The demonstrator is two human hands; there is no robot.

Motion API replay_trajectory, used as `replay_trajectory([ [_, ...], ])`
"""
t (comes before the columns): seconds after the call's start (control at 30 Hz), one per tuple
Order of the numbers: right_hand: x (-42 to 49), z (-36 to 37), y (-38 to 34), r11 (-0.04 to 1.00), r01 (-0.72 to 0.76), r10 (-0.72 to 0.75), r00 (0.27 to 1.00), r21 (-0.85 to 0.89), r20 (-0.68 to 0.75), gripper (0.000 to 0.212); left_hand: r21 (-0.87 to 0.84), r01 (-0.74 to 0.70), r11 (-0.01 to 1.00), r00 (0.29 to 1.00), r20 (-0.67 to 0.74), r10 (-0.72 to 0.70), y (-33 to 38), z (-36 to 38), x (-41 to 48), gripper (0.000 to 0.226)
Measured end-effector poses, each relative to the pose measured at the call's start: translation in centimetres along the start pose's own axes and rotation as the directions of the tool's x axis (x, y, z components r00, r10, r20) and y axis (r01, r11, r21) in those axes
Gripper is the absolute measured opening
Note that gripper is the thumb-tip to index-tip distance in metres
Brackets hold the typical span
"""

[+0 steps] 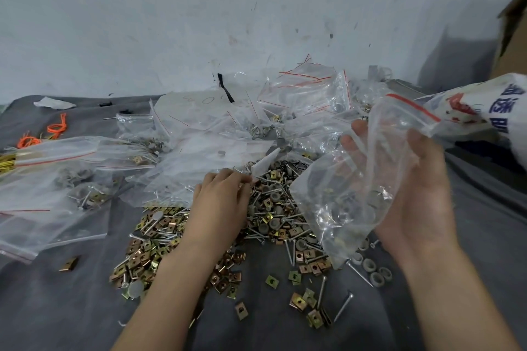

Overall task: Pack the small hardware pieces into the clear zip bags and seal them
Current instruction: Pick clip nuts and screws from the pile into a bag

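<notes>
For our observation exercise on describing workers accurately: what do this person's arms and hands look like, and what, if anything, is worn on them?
Nothing worn is in view. The left hand and right hand are ungloved, with no rings showing. The left forearm and right forearm are bare down to the frame's lower edge: no sleeves, watch, bracelet or markings visible.

Left hand [221, 202] palm-down — right hand [413, 188] cupped.

Brass-yellow and copper square clips [159, 251] lay on the dark grey worktop [57, 308]; clear bags [356, 194] bore red strips; orange ties [57, 125] lay aside.
</notes>
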State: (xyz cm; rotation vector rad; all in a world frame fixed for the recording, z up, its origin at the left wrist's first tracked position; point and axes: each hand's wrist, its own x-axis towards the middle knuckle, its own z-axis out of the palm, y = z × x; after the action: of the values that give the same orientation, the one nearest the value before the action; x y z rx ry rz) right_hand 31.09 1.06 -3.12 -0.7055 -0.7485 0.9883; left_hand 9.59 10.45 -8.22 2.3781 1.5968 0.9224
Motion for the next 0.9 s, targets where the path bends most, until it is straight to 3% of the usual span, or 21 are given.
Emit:
replay_trajectory([
  [0.3,-0.3,0.4,-0.2,0.976,-0.075,0.072,0.997,0.206,0.023,0.053,-0.096,0.028,0.995,0.995,-0.088,-0.037,0.2,-0.6,0.0,0.011],
  [0.7,-0.5,0.9,-0.2,0.964,-0.099,0.089,0.995,0.246,0.052,0.059,-0.124,-0.011,0.992,0.993,-0.117,-0.003,0.4,-0.8,-0.2,0.013],
  [0.8,-0.4,0.8,-0.2,0.988,-0.062,0.055,0.997,0.142,0.049,0.058,-0.247,0.006,0.969,0.993,-0.117,-0.036,0.5,-0.9,-0.1,0.012],
  [0.9,-0.4,0.8,0.0,1.000,-0.003,0.004,1.000,-0.019,0.018,0.061,-0.501,0.090,0.861,0.988,-0.063,-0.140,1.0,-1.4,0.1,0.020],
])
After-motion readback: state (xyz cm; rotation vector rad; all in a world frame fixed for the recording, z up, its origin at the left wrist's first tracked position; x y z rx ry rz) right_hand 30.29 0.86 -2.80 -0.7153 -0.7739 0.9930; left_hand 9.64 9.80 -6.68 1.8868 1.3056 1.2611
